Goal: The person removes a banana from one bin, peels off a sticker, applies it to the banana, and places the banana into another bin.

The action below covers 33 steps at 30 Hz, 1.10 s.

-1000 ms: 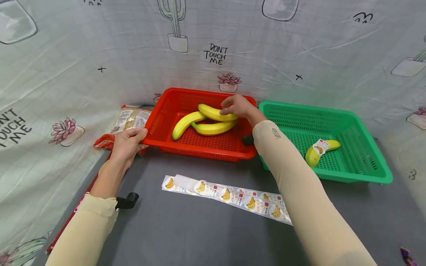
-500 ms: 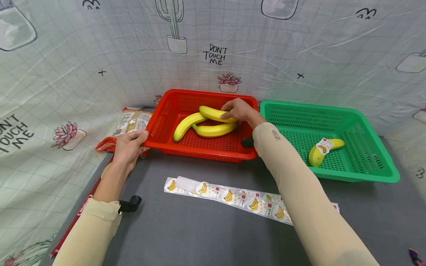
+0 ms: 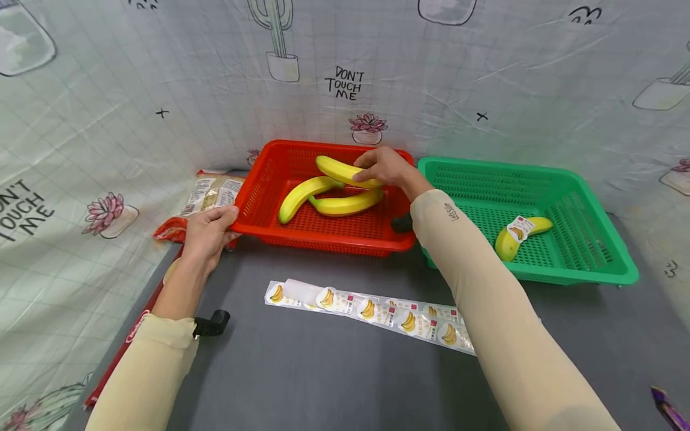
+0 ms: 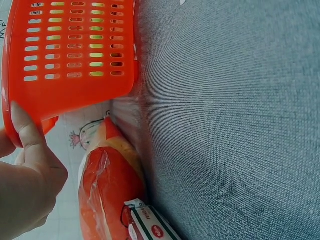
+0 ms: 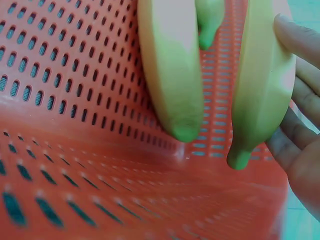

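Observation:
My right hand point(image 3: 385, 167) grips a yellow banana point(image 3: 336, 169) by its right part, above the right side of a red basket point(image 3: 329, 240). In the right wrist view its thumb and fingers point(image 5: 295, 42) lie round that banana, whose green tip points down. Two more bananas stay in the basket: one curved banana point(image 3: 299, 196) at left and another banana point(image 3: 345, 205) in front. My left hand point(image 3: 207, 233) pinches the basket's left front corner. In the left wrist view the left thumb point(image 4: 27, 127) presses on the outside of the rim.
To the right stands a green basket point(image 3: 571, 272) with one banana point(image 3: 505, 245) bearing a label. Strips of banana stickers point(image 3: 366, 308) lie on the grey table point(image 3: 302, 371). A red packaged bag point(image 3: 215, 191) sits behind my left hand. A purple object point(image 3: 668, 410) lies at lower right.
The banana in my right hand has risen off the other two, its left end lifting and coming apart from them. My left hand keeps its hold on the basket corner.

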Motion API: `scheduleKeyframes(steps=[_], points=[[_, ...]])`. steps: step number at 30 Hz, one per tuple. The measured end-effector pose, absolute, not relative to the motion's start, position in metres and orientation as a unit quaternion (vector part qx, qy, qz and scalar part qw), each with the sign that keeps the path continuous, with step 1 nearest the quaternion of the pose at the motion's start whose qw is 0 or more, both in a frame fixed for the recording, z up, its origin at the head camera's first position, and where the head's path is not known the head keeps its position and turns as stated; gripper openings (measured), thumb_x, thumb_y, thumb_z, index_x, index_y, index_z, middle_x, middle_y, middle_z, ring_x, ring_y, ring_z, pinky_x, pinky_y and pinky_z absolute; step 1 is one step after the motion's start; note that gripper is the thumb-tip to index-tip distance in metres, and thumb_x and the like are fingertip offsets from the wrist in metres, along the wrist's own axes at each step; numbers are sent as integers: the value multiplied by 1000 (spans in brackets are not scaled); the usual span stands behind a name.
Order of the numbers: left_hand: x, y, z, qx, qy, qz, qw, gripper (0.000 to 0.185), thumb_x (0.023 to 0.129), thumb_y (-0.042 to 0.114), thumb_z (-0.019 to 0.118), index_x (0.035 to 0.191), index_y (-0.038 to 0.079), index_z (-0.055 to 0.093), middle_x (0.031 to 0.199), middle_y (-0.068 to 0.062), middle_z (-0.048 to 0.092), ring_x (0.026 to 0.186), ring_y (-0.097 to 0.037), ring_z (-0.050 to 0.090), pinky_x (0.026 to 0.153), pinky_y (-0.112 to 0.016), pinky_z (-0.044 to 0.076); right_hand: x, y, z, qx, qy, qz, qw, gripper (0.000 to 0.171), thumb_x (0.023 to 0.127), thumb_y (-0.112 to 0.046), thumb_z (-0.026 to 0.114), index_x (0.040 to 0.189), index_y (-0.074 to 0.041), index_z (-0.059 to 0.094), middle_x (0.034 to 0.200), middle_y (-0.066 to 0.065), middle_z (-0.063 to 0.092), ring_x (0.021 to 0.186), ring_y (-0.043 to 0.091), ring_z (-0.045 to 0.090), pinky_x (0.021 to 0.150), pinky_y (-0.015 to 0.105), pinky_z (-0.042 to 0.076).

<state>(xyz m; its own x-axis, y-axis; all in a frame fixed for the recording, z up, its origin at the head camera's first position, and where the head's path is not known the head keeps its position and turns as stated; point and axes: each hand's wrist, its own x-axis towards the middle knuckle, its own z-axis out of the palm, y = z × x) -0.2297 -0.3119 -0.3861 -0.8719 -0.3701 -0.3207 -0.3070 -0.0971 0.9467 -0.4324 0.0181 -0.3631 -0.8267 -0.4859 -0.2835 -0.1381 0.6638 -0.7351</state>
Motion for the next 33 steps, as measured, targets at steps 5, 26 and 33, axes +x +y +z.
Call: scheduleKeyframes(steps=[5,26,33], points=[[-231,-310,-388,264,-671,-692,14,52,100,25,66,145,2,53,107,5,57,75,-5,61,65,-14,55,-428,23,-355,-183,877,-380,230,50,94,-25,75,140,-9,62,145,8,61,130,24,54,113,39,44],[-232,-313,-395,266,-650,-712,9,58,96,29,71,147,7,54,108,7,59,76,-4,62,66,-15,56,-297,86,-299,-344,846,-386,131,40,89,-21,81,125,-10,67,118,5,69,105,19,60,93,34,49],[-233,-310,-392,253,-637,-728,16,59,93,30,74,145,9,56,110,6,60,78,-6,62,66,-15,56,-198,116,-322,-420,815,-382,114,42,84,-25,86,120,-20,66,117,-7,65,103,12,56,85,28,49]])
